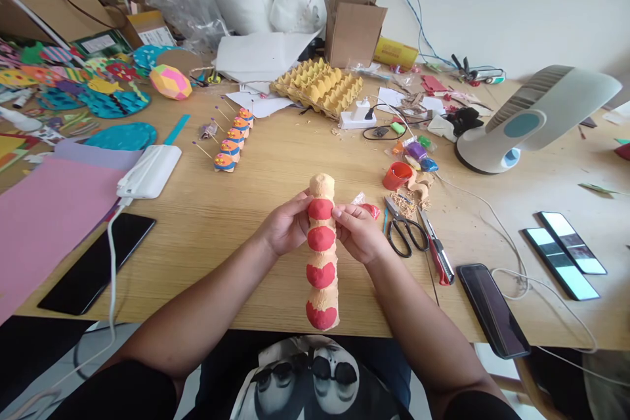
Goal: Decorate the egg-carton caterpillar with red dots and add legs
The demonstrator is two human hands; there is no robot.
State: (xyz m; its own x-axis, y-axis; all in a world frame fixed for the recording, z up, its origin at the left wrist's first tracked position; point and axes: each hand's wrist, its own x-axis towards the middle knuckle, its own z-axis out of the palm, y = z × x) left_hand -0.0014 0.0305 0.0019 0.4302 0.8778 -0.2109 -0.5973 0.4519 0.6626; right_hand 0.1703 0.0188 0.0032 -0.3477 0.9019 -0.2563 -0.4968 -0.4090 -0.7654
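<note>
Between my hands is a long egg-carton strip [323,257], beige with bumps, several of them capped in red. It runs from the table's front edge toward the middle, its far bump plain beige. My left hand [291,223] grips its left side near the far end, thumb by the top red cap. On the opposite side my right hand [358,230] pinches the same strip with thumb and fingertips. Just beyond my right hand lies a small red packet [370,210]. Black-handled scissors [404,228] and a red utility knife [438,252] rest to the right.
A blue-and-orange decorated carton strip [233,141] with stick antennae stands farther back. Yellow egg trays [319,86] lie behind it. At right are a red cup [398,175], a white fan [531,118] and a phone [493,310]; a power bank [150,170] sits left.
</note>
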